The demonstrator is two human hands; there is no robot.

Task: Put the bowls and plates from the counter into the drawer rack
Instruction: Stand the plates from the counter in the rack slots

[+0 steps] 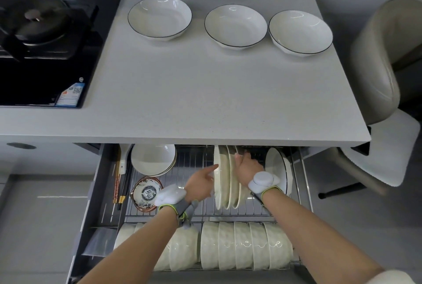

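Three white bowls with thin dark rims stand on the grey counter [205, 91]: a left bowl [159, 17], a middle bowl [235, 26] and a right bowl [300, 31]. Below, the wire drawer rack [194, 169] is pulled out. Several cream plates [225, 183] stand upright in it. My left hand [202, 182] touches the leftmost plate's face with straight fingers. On the plates' right side my right hand [246, 166] lies against the rightmost plate, its fingertips partly hidden under the counter edge. Both hands are inside the drawer.
In the rack are stacked white bowls [153, 158], a patterned red-brown bowl [147, 192], a dark-rimmed bowl on edge [277, 169] and a front row of cream bowls [246, 245]. Chopsticks [120, 183] lie at its left. A black stove [45, 39] is left, a chair [383, 59] right.
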